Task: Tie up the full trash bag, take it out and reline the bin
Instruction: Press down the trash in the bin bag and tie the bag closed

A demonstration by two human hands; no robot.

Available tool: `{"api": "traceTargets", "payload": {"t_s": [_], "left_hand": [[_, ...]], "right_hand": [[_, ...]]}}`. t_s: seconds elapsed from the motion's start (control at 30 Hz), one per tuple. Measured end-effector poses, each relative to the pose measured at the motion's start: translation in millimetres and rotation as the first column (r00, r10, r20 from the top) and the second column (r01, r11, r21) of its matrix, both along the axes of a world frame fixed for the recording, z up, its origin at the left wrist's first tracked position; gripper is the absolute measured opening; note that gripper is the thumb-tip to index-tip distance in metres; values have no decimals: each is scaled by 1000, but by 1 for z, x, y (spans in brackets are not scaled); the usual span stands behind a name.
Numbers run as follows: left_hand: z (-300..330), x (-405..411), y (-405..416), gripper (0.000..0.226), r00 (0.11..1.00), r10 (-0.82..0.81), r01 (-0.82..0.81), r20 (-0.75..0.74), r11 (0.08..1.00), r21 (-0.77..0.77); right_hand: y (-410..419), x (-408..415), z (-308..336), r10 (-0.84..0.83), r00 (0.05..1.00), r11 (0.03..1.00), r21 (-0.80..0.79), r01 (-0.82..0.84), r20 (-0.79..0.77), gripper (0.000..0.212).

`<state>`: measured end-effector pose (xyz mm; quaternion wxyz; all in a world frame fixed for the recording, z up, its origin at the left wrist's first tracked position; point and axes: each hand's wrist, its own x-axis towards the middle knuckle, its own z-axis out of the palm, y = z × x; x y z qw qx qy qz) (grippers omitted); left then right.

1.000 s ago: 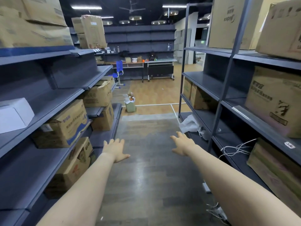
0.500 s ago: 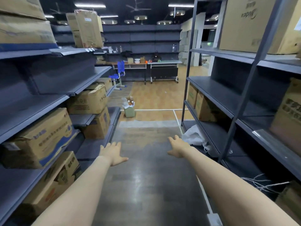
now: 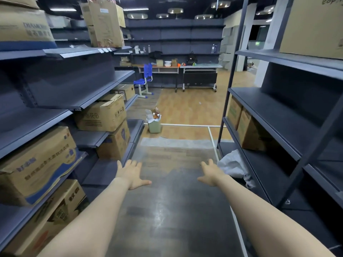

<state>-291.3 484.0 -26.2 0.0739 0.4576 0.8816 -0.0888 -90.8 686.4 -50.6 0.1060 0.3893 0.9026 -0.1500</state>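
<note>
Left hand and right hand stretched forward over the aisle floor, fingers spread, palms down, holding nothing. Pale green bin at 12 o'clock, well beyond, overfilled with bottles, white trash bag around its rim.

A clear strip of floor is left down the middle of the frame, hemmed by box-laden shelving at left and shelving at right; the bin stands at centre.
</note>
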Motion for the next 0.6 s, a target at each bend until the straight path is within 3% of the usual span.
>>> {"api": "traceTargets", "payload": {"t_s": [0.17,0.47,0.6], "left_hand": [[-13,-66,58,93,1000,23,-24,-9,999,-43],[7,-226,191,94,997,72,-71,-6,996,60],[2,-268,233,94,999,52,-52,1,999,6]], "right_hand": [[57,-61,-9,17,1000,1000,-8,-17,2,70],[190,-202,24,73,997,993,98,-70,-25,66],[229,-245,24,153,987,966,203,-159,46,83]]}}
